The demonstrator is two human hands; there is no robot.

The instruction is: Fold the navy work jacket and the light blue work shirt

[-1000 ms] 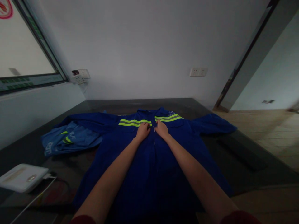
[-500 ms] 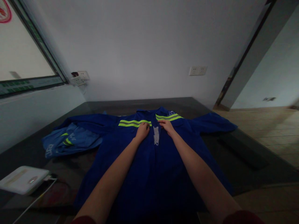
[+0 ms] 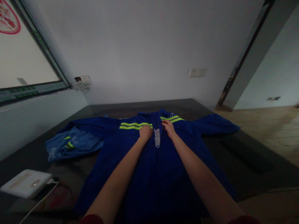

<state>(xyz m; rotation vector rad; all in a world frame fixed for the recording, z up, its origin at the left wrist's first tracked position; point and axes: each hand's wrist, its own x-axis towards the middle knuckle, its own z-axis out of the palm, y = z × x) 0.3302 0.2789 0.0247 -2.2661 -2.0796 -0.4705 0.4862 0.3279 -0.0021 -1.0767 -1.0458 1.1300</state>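
Note:
A blue work jacket point(image 3: 140, 161) with yellow-green and grey reflective stripes lies spread out, front up, collar at the far end. Its front is parted at the top, and a whitish strip point(image 3: 157, 137) shows in the gap. On the left front edge, by the stripe, my left hand point(image 3: 146, 132) is closed with its fingers curled on the cloth; the fingertips are partly hidden. Across the gap, my right hand point(image 3: 168, 127) pinches the other front edge just below its stripe.
The jacket lies on a dark tabletop point(image 3: 112, 109) against a wall. A crumpled lighter-blue garment point(image 3: 77, 144) sits under the left sleeve. At the near left are a white box-shaped device point(image 3: 26, 183) and its white cable point(image 3: 39, 202). A dark flat object point(image 3: 246, 155) lies at right.
Both hands have shifted slightly right in the view, still at the jacket's front edges. The right front edge has moved a little to the right, with the gap near the collar somewhat wider.

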